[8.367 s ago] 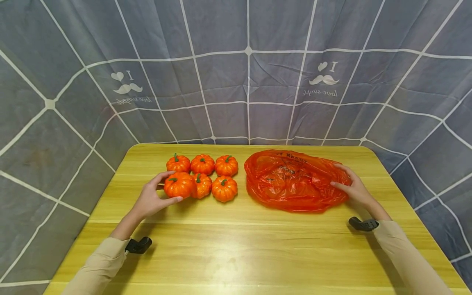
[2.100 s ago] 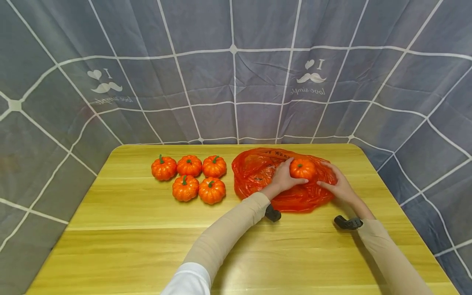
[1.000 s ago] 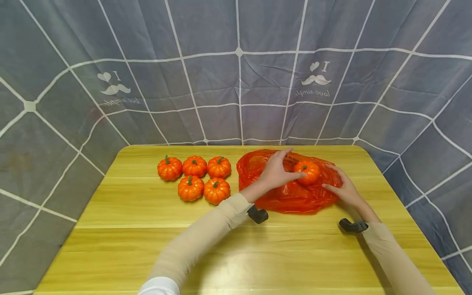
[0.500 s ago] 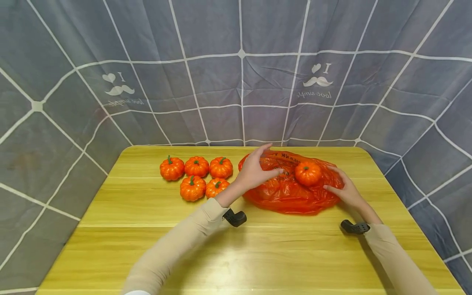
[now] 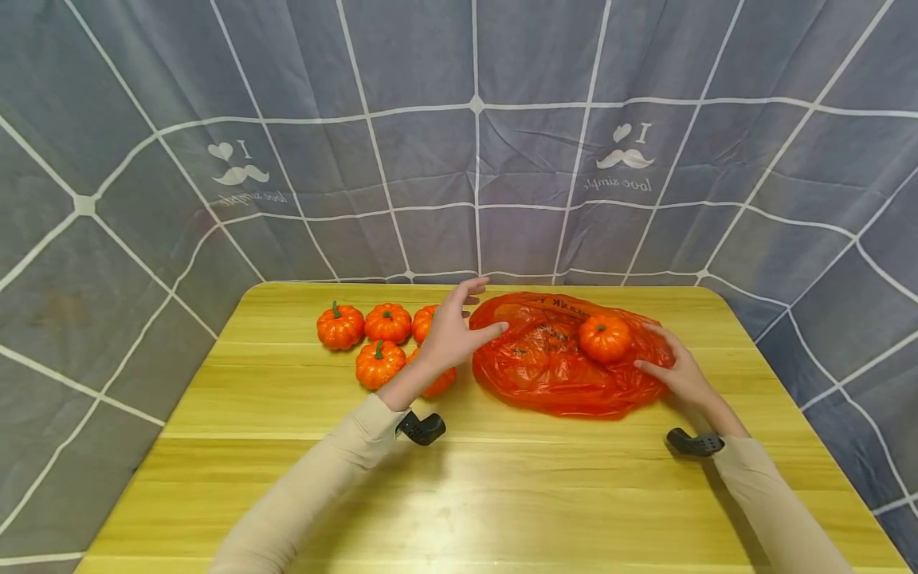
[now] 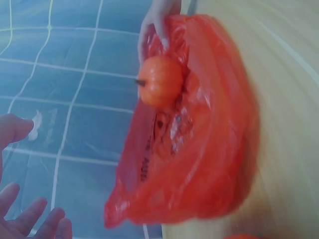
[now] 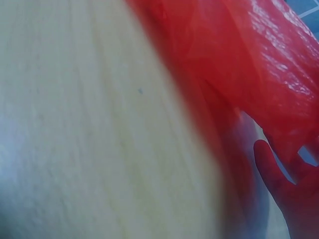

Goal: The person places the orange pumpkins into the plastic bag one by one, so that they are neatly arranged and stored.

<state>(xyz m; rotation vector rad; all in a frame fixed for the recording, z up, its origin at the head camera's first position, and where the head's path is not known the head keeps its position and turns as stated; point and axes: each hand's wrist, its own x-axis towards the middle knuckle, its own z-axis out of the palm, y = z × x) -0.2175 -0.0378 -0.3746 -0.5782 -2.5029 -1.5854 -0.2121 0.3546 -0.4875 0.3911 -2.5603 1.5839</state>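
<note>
Withdrawing from pumpkin (image 5: 606, 339) it held earlier, left hand (image 5: 450, 335) shows wide grip; pumpkin rests on red bag (image 5: 548, 379); right hand (image 5: 686, 379) stays at bag's end, grip hard to tell.

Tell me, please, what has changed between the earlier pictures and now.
The left hand carried one orange, ribbed pumpkin rightward to the crumpled red plastic bag, released it there, and has drawn back left. The right hand stayed at the bag's right end, and the five other pumpkins stayed on the yellow wooden table.
</note>
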